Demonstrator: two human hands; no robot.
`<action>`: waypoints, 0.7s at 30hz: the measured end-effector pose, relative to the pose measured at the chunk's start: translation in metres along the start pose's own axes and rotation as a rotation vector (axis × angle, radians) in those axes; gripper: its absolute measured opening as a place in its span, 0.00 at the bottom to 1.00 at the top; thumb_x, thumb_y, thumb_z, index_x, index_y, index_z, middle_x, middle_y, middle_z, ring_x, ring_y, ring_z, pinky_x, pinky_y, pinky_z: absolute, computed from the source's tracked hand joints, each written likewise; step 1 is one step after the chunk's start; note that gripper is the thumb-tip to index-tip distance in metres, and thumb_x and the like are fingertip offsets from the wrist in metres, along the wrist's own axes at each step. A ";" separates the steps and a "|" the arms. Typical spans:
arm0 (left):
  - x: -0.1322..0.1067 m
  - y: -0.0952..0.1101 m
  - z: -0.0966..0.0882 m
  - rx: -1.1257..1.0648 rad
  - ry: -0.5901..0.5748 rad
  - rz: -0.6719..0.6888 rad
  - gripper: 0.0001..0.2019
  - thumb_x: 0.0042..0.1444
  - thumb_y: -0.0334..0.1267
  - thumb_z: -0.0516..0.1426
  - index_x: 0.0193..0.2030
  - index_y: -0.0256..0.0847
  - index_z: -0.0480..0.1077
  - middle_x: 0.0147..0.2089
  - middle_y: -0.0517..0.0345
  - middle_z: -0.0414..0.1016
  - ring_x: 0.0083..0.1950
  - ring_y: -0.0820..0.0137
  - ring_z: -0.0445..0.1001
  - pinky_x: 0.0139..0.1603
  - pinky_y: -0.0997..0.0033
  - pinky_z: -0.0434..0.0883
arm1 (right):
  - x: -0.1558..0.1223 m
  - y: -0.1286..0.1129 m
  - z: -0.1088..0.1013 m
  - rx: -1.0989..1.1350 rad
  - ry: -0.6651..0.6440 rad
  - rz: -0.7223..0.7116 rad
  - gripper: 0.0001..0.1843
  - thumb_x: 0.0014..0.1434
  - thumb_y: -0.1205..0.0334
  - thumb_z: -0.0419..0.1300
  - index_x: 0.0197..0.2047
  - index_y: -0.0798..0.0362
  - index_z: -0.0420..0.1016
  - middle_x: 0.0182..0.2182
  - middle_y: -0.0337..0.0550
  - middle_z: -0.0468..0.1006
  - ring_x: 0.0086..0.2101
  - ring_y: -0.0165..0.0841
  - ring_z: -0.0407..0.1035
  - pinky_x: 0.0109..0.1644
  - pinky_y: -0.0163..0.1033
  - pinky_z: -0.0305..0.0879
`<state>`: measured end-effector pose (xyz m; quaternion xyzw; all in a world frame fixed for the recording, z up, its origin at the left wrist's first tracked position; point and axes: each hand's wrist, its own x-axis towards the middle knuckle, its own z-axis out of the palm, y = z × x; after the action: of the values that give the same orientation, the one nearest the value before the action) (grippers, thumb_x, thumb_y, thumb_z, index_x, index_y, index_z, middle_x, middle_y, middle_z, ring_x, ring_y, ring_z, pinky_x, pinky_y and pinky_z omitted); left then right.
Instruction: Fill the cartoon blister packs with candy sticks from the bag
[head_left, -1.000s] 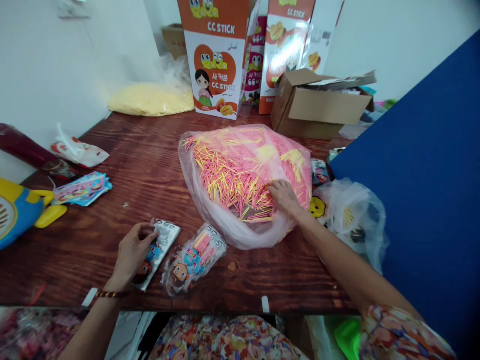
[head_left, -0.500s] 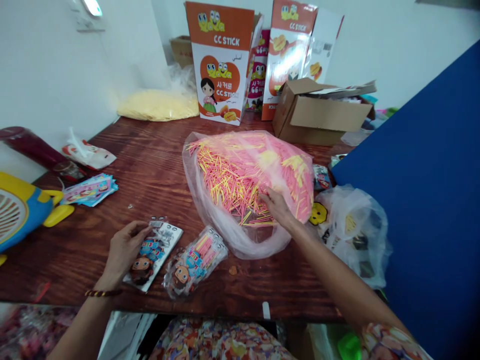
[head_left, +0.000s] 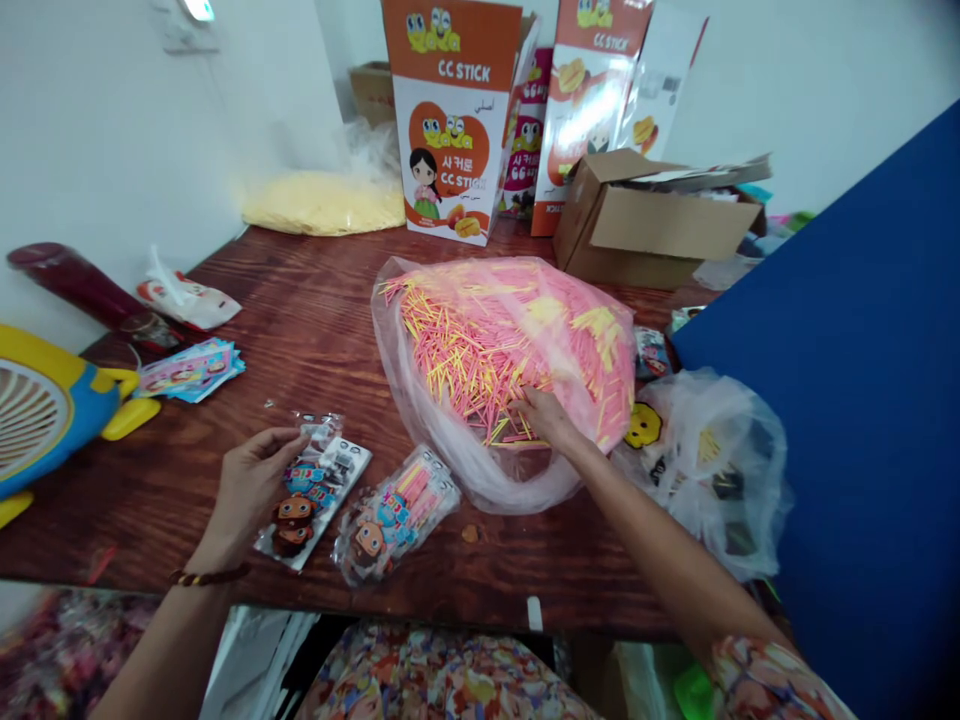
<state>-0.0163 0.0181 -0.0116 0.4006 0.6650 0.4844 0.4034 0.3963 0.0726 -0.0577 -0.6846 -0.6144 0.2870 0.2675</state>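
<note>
Top sachet (head_left: 301,474): lies at the near left of the worktop (head_left: 315,300); the left hand (head_left: 259,480) is nearly closed, pinching its left edge toward the far end between thumb and fingers.
Sachet change: a second ago it lay almost flush on the sachet stack (head_left: 336,497); now it has slid clear enough for two cartoon heads to show; it seems to be parted from the rest.
Sachet axis: slants from near left to far right; cartoon-head end toward the person, clear end away.
Right hand (head_left: 551,420): half curled, fingertips among pink and yellow sticks (head_left: 465,360) at the mouth of the clear bag (head_left: 510,490); whether it grips any, I cannot tell.
Filled sachet (head_left: 405,510): between stack and bag; similar slant, sticks visible toward its far end.
</note>
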 end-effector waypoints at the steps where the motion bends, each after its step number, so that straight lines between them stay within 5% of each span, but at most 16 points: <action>1: -0.002 0.003 0.002 -0.029 0.008 -0.016 0.18 0.32 0.46 0.69 0.30 0.39 0.75 0.27 0.61 0.77 0.28 0.70 0.73 0.27 0.75 0.70 | -0.001 0.001 -0.001 -0.004 -0.001 -0.001 0.13 0.54 0.61 0.58 0.22 0.50 0.60 0.18 0.34 0.68 0.24 0.29 0.61 0.30 0.34 0.53; 11: -0.013 0.042 0.020 -0.255 -0.043 -0.015 0.15 0.37 0.40 0.69 0.32 0.38 0.74 0.27 0.64 0.75 0.26 0.74 0.72 0.27 0.77 0.70 | -0.002 0.000 0.009 0.106 0.033 0.034 0.15 0.55 0.57 0.58 0.21 0.50 0.60 0.17 0.34 0.66 0.23 0.30 0.63 0.27 0.34 0.56; 19: -0.033 0.045 0.053 -0.332 -0.206 -0.030 0.14 0.40 0.41 0.69 0.32 0.37 0.74 0.28 0.63 0.76 0.29 0.75 0.72 0.31 0.76 0.70 | -0.022 -0.006 0.017 0.497 0.111 -0.013 0.14 0.60 0.49 0.51 0.42 0.50 0.66 0.34 0.44 0.78 0.35 0.36 0.74 0.41 0.42 0.71; 21: -0.038 0.044 0.062 -0.362 -0.245 -0.016 0.13 0.42 0.41 0.69 0.33 0.37 0.75 0.30 0.62 0.76 0.30 0.75 0.73 0.33 0.76 0.70 | -0.031 -0.002 0.025 0.440 0.104 -0.043 0.15 0.60 0.51 0.51 0.46 0.50 0.65 0.36 0.44 0.79 0.39 0.36 0.74 0.44 0.43 0.71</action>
<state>0.0609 0.0126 0.0233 0.3723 0.5162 0.5404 0.5503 0.3749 0.0422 -0.0715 -0.6105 -0.5367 0.3725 0.4477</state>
